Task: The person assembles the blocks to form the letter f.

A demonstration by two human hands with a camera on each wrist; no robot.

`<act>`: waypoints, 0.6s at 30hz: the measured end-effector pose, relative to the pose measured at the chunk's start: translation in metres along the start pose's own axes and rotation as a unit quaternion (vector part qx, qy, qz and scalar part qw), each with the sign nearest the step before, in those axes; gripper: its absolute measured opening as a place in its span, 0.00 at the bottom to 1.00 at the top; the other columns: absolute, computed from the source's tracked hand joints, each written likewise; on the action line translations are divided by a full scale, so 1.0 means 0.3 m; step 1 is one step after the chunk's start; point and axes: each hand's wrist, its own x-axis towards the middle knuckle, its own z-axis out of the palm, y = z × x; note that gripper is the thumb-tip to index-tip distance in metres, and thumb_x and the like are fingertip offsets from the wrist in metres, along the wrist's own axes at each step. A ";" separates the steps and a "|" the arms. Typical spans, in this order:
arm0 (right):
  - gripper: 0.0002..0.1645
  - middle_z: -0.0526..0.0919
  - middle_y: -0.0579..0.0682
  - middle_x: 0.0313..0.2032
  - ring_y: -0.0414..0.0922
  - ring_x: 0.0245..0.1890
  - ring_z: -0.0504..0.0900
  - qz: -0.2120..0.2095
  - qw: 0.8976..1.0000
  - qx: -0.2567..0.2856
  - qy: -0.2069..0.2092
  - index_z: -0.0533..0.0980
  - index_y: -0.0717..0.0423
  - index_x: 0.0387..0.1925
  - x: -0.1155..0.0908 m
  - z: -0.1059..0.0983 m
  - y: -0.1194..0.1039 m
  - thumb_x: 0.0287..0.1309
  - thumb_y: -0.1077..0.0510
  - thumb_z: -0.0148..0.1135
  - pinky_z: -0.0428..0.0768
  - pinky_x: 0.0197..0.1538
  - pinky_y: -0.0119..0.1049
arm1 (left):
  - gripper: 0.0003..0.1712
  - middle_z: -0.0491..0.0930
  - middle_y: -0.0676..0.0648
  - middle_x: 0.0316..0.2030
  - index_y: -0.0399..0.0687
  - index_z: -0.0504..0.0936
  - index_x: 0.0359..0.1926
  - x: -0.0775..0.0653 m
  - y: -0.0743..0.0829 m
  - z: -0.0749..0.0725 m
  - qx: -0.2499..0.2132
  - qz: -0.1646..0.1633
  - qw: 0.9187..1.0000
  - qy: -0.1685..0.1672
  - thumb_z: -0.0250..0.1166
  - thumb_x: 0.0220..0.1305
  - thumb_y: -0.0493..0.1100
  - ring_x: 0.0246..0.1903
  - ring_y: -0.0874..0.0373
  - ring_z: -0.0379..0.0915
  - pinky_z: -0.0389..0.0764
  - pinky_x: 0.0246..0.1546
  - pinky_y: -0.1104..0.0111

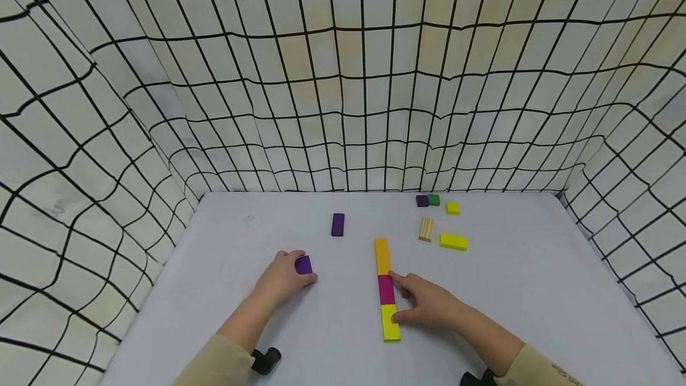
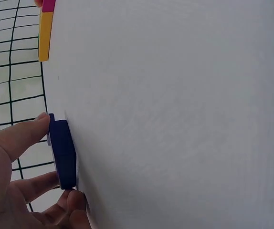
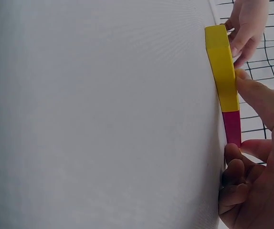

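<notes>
My left hand (image 1: 281,279) pinches a purple block (image 1: 303,265) between thumb and fingers at the table's left-centre. In the left wrist view, the thumb is at one end of this dark block (image 2: 64,155) and fingertips are at the other. A straight row lies to its right: an orange block (image 1: 382,257), a magenta block (image 1: 386,289) and a yellow block (image 1: 390,323), end to end. Along the row's right side, my right hand (image 1: 429,302) touches with the index fingertip near the orange-magenta joint and the thumb on the yellow block. Its other fingers are curled under.
Another purple block (image 1: 337,224) lies farther back. At the back right are a dark purple block (image 1: 422,201), a green block (image 1: 434,200), a small yellow block (image 1: 452,208), several wooden sticks (image 1: 426,229) and a longer yellow block (image 1: 453,242). Black netting (image 1: 364,112) surrounds the white table (image 1: 225,243).
</notes>
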 end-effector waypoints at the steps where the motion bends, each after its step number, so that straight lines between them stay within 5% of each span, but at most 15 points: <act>1: 0.56 0.71 0.41 0.36 0.40 0.38 0.69 0.001 1.000 0.000 0.000 0.63 0.48 0.74 0.000 0.000 -0.001 0.45 0.38 0.77 0.74 0.38 0.33 | 0.41 0.71 0.34 0.54 0.42 0.71 0.67 -0.001 0.001 0.001 -0.001 0.005 1.000 -0.002 0.74 0.57 0.52 0.50 0.42 0.75 0.77 0.51 0.48; 9: 0.56 0.71 0.41 0.35 0.40 0.37 0.69 0.007 1.000 -0.005 0.002 0.64 0.47 0.73 0.002 0.004 -0.001 0.44 0.37 0.77 0.73 0.38 0.33 | 0.43 0.76 0.40 0.58 0.42 0.64 0.73 -0.005 0.007 0.008 -0.033 0.059 0.998 -0.021 0.72 0.59 0.39 0.55 0.46 0.76 0.74 0.57 0.50; 18: 0.56 0.71 0.41 0.35 0.40 0.37 0.70 0.007 1.000 -0.001 0.000 0.64 0.47 0.73 0.000 0.001 -0.003 0.45 0.37 0.76 0.74 0.38 0.32 | 0.37 0.78 0.40 0.51 0.40 0.73 0.66 -0.024 0.002 0.017 -0.005 0.042 0.999 -0.010 0.73 0.59 0.47 0.51 0.46 0.77 0.76 0.52 0.50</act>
